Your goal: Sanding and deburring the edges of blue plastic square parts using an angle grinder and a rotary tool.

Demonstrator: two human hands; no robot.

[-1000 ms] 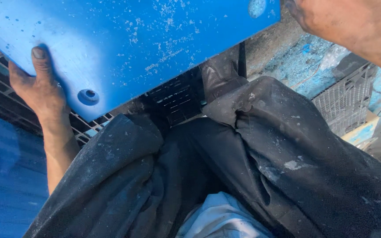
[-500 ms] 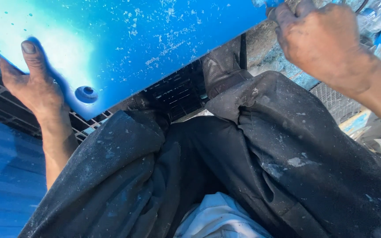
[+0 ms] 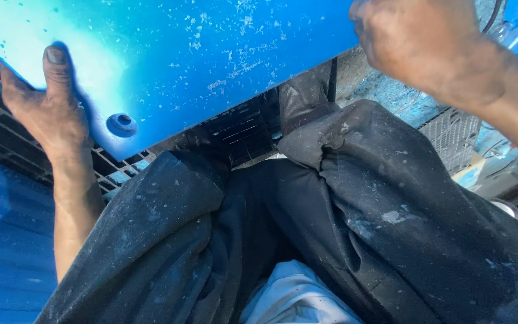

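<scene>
Left hand (image 3: 46, 111) grasping the near corner of a speckled blue panel (image 3: 211, 54), thumb on top, right hand (image 3: 418, 45) curled at its far edge, grip unclear, above dusty black trousers (image 3: 331, 228)

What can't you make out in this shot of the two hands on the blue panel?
Head view only:
- blue panel: top and far edges cut off by the frame.
- right hand: fingers blurred and clipped at the top edge; grip unclear.
- left hand: only the thumb lies on the panel; fingers hidden behind it.
- Clutter at far right: too small.
</scene>
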